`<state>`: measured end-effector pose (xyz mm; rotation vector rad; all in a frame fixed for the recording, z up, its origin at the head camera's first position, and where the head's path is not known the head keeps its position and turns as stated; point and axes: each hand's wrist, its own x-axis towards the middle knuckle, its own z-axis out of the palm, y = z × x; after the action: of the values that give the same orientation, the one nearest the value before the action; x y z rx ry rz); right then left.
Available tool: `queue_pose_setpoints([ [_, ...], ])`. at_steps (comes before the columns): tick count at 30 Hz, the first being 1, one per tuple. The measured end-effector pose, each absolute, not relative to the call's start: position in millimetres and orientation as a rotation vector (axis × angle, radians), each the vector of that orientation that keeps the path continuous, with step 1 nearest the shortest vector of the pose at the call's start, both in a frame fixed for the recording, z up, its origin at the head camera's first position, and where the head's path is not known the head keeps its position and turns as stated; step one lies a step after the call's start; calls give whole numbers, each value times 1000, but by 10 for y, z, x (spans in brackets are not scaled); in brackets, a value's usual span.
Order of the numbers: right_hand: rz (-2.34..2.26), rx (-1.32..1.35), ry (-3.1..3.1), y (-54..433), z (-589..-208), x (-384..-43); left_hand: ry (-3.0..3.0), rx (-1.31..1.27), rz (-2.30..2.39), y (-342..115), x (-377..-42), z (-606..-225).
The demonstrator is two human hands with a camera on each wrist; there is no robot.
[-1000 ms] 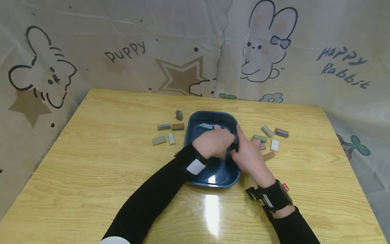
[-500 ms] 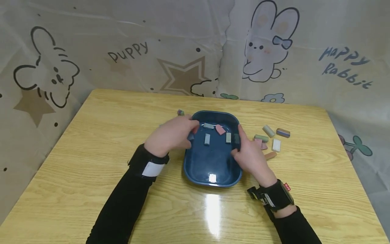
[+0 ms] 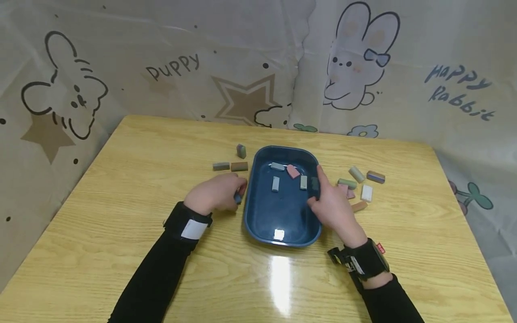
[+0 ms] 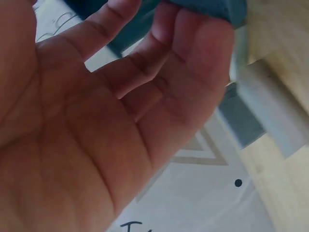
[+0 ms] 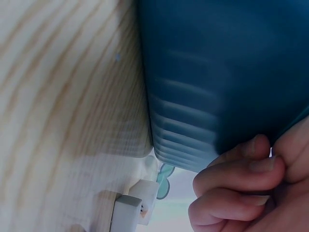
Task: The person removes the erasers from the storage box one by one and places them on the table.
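Note:
My left hand (image 3: 216, 193) is just left of the dark blue tray (image 3: 282, 240), close over the table. Its fingers pinch a small blue block (image 3: 237, 198); in the left wrist view this block (image 4: 207, 7) shows at the curled fingertips. My right hand (image 3: 333, 206) grips the tray's right rim, index finger along the edge and thumb on the inner side. The right wrist view shows its curled fingers (image 5: 236, 183) against the tray's outer wall (image 5: 217, 72). Inside the tray lie a pink block (image 3: 292, 171) and several pale ones, one a light grey block (image 3: 275, 184).
Behind my left hand lie a grey block (image 3: 221, 166), a brown block (image 3: 239, 166) and an upright block (image 3: 241, 151). Right of the tray are several more, including a white block (image 3: 366, 193) and an orange-brown block (image 3: 359, 206). A printed cloth (image 3: 169, 98) hangs behind the table.
My left hand has moved left out of the tray, across its left rim and down beside it, with the blue block. Blocks it covered in the tray now show. My right hand stays on the rim.

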<state>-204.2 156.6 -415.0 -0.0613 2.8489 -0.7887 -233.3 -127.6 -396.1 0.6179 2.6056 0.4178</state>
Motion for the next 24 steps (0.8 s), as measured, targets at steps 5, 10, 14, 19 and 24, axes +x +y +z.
queue_pose_setpoints([
  [5,-783,-69,2851,1577,-4167,-2040,2588,593,360,-1263,-2328,-4015],
  [10,-805,-69,2849,1580,-4161,-2042,2599,613,467,-1289,-2373,-3868],
  [14,-810,-63,2850,1581,-4152,-2041,2669,668,498,-1240,-2434,-3598],
  [19,-826,-56,2841,1584,-4148,-2038,2740,759,457,-955,-2502,-3237],
  [24,-789,-80,2860,1564,-4155,-2044,2729,929,399,-516,-2611,-3108],
])
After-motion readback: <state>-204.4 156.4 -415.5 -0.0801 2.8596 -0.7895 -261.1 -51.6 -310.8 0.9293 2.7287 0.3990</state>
